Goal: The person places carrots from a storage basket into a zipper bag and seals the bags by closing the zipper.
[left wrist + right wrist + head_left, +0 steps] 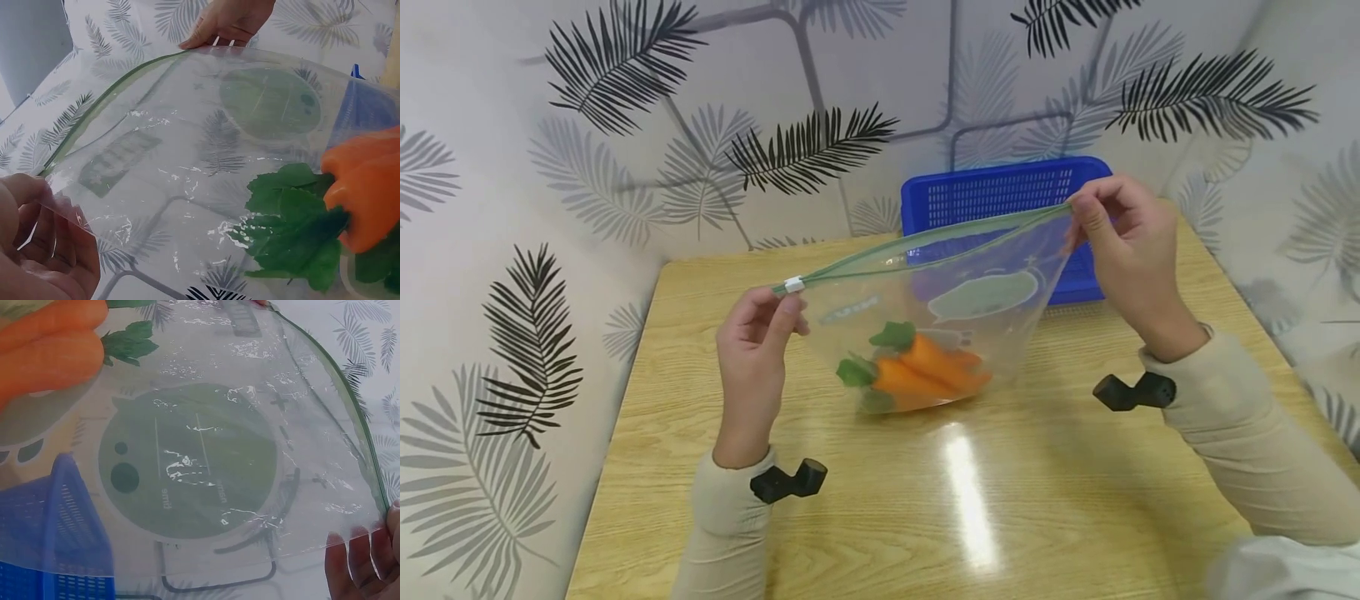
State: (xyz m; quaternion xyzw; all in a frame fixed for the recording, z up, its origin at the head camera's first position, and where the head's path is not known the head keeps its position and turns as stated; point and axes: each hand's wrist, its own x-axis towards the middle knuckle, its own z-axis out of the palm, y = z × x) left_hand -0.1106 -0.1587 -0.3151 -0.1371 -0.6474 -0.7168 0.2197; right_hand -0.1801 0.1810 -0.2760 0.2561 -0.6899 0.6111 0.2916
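Observation:
A clear slider bag [827,321] with a green zip strip and printed green shapes is stretched between both hands above the table. My left hand [752,350] pinches its left top corner, right at the white slider [793,284]. The right top corner, held higher, is pinched between thumb and fingers of my right hand [1127,250]. Between the hands the two green edges bow apart. Orange carrots [928,367] with green leafy tops lie at the bottom of the bag. Through the film, the left wrist view shows their leaves [294,219] close up.
A blue plastic basket [917,200] stands at the back of the wooden table [700,500], behind the bag and partly covered by it and the right hand. Leaf-patterned sheeting [647,183] rises behind and at the sides of the table.

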